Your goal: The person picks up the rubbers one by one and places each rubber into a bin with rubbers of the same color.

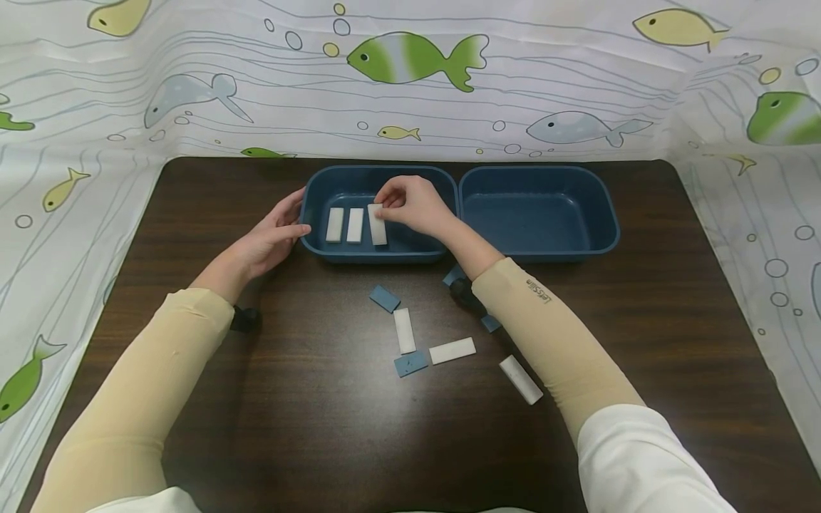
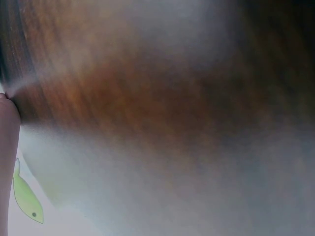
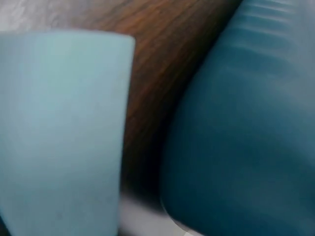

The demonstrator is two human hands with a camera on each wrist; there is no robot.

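Note:
My right hand (image 1: 417,205) pinches the upper end of a white rectangular block (image 1: 378,226) between thumb and fingers, inside the left blue bin (image 1: 375,255). Two more white blocks, a middle one (image 1: 355,226) and a left one (image 1: 334,225), lie in that bin, side by side. My left hand (image 1: 268,239) touches the bin's left side with its thumb and fingers fairly straight; only a sliver of it (image 2: 9,147) shows in the left wrist view. Close up in the right wrist view are a light blue block (image 3: 64,132) and a blue bin's outer wall (image 3: 241,137).
A second blue bin (image 1: 539,255) adjoins on the right. On the dark table (image 1: 308,399) lie white blocks (image 1: 452,350) and blue blocks (image 1: 410,363), several of them near my right forearm, which partly covers some. A fish-patterned cloth (image 1: 410,107) stands behind.

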